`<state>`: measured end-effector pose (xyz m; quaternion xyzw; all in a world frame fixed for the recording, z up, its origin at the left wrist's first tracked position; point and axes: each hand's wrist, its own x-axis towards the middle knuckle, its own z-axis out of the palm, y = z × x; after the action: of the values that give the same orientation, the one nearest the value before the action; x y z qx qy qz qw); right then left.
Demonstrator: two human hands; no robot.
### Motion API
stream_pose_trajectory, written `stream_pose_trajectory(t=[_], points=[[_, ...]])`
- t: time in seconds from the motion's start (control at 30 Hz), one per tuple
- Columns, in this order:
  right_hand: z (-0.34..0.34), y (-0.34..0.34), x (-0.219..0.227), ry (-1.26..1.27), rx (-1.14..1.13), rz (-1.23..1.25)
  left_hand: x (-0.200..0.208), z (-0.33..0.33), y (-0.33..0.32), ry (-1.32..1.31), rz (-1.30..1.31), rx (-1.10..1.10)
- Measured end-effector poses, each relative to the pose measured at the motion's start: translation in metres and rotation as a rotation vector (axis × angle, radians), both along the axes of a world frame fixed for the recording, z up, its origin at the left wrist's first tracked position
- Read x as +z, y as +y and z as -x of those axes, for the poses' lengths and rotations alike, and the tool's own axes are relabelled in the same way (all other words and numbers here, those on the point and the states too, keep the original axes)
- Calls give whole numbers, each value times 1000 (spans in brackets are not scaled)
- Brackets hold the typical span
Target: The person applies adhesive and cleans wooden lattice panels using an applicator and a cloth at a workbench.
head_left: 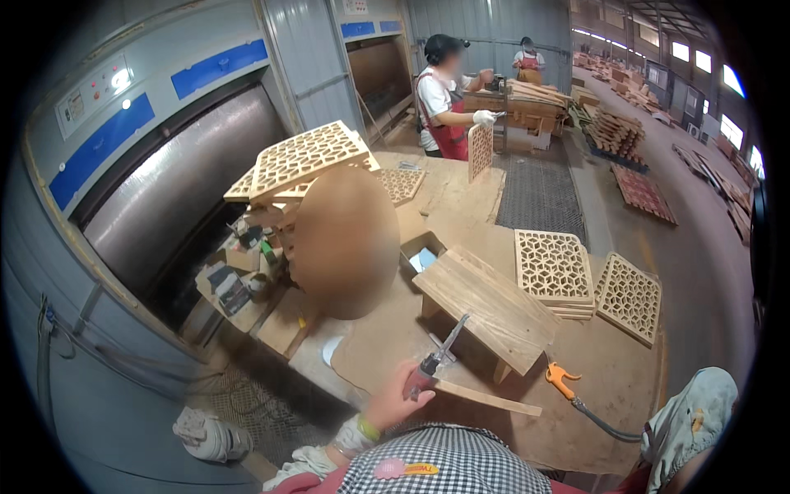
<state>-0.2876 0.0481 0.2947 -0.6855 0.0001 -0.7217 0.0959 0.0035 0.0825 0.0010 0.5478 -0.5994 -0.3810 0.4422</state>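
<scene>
One bare left hand (401, 402) is closed around the red-and-black body of a slim handheld power tool (423, 373), its narrow metal arm slanting up and away from the fingers. Just beyond that hand stands a low bench of pale grained wood (485, 306); the tool's tip overlaps its near edge from where I'm standing, and I can't tell whether they touch. To the hand's right, a thin flat wooden strip (487, 398) lies on the brown worktable (588, 428). Farther right is an orange air blow gun (562, 381) on a dark flexible hose (607, 423), which runs to the grey-green cloth sleeve (691, 416) of the other arm. I can't tell what the right hand is doing.

Beyond the blow gun sits a stack of pale wooden lattice panels (553, 265), with one rounded-corner lattice panel (629, 298) beside it. Ahead and left of the hand, more cut-out wooden panels (309, 160) are piled up. Well beyond, a co-worker in a red apron (448, 103) has a white-gloved hand (485, 118) at the top of an upright lattice panel (480, 153).
</scene>
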Motion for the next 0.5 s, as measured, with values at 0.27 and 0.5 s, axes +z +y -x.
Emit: stream_pose_trajectory(t=[0.27, 0.5], points=[[0, 1, -8, 93, -43, 33, 12, 6, 6, 15, -2, 18], [12, -1, -14, 124, -152, 103, 16, 0, 4, -86, 35, -22]])
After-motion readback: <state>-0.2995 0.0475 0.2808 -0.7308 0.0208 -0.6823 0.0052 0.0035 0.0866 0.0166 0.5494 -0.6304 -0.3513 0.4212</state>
